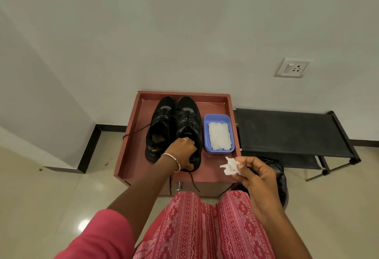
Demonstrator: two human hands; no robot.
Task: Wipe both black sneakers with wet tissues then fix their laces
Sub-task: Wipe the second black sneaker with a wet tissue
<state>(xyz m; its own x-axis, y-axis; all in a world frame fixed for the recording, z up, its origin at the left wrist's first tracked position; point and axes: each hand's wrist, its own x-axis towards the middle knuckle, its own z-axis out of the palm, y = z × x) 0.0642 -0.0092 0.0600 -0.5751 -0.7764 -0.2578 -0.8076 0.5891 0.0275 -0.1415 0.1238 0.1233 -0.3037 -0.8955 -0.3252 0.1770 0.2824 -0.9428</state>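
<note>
Two black sneakers stand side by side on a reddish-brown tray-topped table [131,135], toes pointing to the wall. My left hand [184,152] grips the heel opening of the right sneaker [189,119]. The left sneaker [159,127] stands free, one lace trailing over the table's left rim. My right hand [254,174] pinches a crumpled white wet tissue [230,166] just off the table's front right corner. A blue tub [207,133] with several folded wet tissues [219,138] sits right of the sneakers.
A black fabric rack [291,131] stands low to the right of the table, against the white wall. A dark glossy bin [281,178] sits under my right hand. A wall socket [292,67] is above the rack. Laces hang over the table's front edge.
</note>
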